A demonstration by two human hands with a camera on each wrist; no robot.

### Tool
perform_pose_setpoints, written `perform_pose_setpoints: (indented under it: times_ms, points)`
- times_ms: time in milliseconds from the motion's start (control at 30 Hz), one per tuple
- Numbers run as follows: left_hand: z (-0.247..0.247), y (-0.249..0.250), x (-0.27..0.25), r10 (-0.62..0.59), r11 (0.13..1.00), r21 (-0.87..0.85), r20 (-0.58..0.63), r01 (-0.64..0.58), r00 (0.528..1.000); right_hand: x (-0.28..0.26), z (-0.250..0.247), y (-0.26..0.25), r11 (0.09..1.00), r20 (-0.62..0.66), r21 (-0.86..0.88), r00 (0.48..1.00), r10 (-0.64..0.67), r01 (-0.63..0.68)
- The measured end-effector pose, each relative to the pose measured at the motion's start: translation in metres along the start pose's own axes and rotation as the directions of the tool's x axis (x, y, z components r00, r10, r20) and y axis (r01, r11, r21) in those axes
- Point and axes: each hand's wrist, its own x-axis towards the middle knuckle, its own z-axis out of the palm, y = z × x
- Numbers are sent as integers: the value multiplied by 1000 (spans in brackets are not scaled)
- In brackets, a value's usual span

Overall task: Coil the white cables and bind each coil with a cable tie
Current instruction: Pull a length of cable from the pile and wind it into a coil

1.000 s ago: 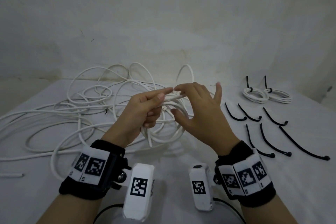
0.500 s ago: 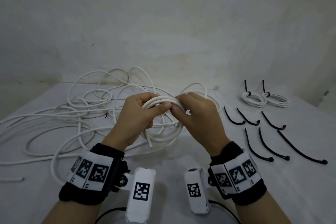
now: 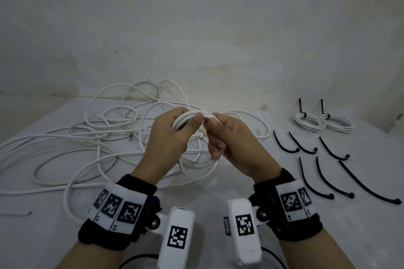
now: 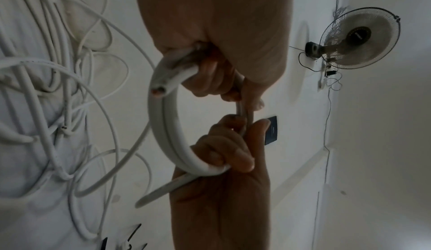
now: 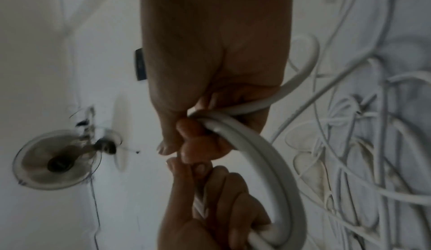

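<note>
Head view: both hands work a small coil of round white plastic cable (image 3: 185, 119) held up over the white surface (image 3: 360, 236). The left hand (image 3: 168, 140) has its grip closed round the stacked loops, thumb pressed on top; the right hand (image 3: 231, 140) curls its fingers round the same coil on the opposite side, its grip pinching the strand being laid on. Left wrist view shows the loops (image 4: 168, 125) lying side by side, with a cut end (image 4: 155, 91) sticking out near the left hand's fingers (image 4: 210, 80) and a short tail (image 4: 158, 191) leaving the right hand's (image 4: 224, 161) palm. Right wrist view confirms both sets of fingers locked on the ring (image 5: 263, 158).

Beyond the hands, the tangled heap of loose white cable (image 3: 91, 137) sprawls on the left half of the surface. To the right lie six loose curved black plastic cable ties (image 3: 323, 179), and behind them two finished white coils (image 3: 323, 122), each bound with a black tie.

The coil looks close to fully wound. To finish the step well, the left hand should likely keep the loops flat and even while the right tucks the tail along them, so nothing springs open when one hand lets go to fetch a tie.
</note>
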Motion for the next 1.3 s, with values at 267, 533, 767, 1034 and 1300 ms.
perform_pose_setpoints:
  times_ms: [267, 533, 767, 1034, 1300]
  points:
    - [1, -5, 2, -12, 1000, 10, -52, 12, 999, -2, -3, 13, 920, 157, 357, 981, 112, -162]
    - [9, -3, 0, -60, 998, -27, 34, 61, 998, -4, 15, 5, 846, -39, 512, 981, 192, -146]
    - [2, -18, 10, -473, 819, -303, 126, 487, 872, -6, 22, 3, 858, -191, 514, 974, 118, -4]
    - [3, -28, -12, -740, 567, 74, 483, 821, 468, -11, 20, 1, 813, -229, 575, 972, 51, 93]
    - [7, -24, 0, -560, 713, -283, 321, 641, 764, -12, 19, -1, 774, -287, 611, 958, 18, 168]
